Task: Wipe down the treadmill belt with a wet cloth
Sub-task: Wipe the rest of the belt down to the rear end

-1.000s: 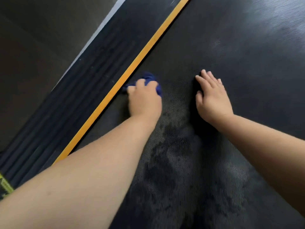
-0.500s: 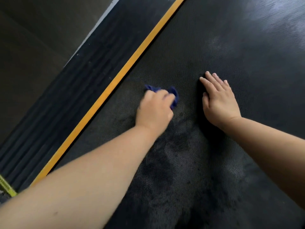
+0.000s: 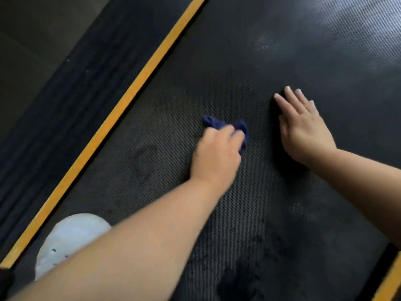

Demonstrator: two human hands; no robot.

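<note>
Cloth (image 3: 225,125), dark blue and bunched, is gripped in the left hand (image 3: 217,154) and pressed onto the belt (image 3: 227,61) at about mid-width, well apart from the yellow stripe (image 3: 130,96) along the belt's left edge. Only two lobes of it are seen past the curled fingers; the rest is hidden under the hand. The right hand (image 3: 303,132) is laid flat on the belt near the cloth, fingers straight and close together, nothing held. Darker blotches (image 3: 238,283) are noted on the textured belt nearer the camera. A ribbed black rail (image 3: 65,118) is seen beyond the stripe, and grey floor (image 3: 26,51) beyond that. A pale rounded object (image 3: 69,240) is recorded at lower left beside the stripe; what it is cannot be told.
</note>
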